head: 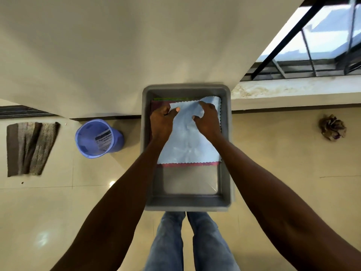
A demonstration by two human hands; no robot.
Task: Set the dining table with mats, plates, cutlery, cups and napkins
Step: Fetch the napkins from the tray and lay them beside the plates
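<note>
A grey plastic tub point(226, 145) stands on the floor in front of my feet. Inside it lies a light blue cloth napkin point(188, 141) with a zigzag edge, on top of a maroon cloth point(187, 164) and a green one point(170, 98) showing at the far end. My left hand point(161, 122) pinches the blue napkin's far left part between thumb and fingers. My right hand point(208, 119) grips its far right part, bunching the fabric. Both hands are inside the tub, close together.
A blue plastic bin point(97, 138) with a label inside stands left of the tub. A brown floor mat point(29, 148) lies further left. A crumpled brown cloth point(332, 127) lies at the right. A cream wall and a window sill point(293, 89) rise behind the tub.
</note>
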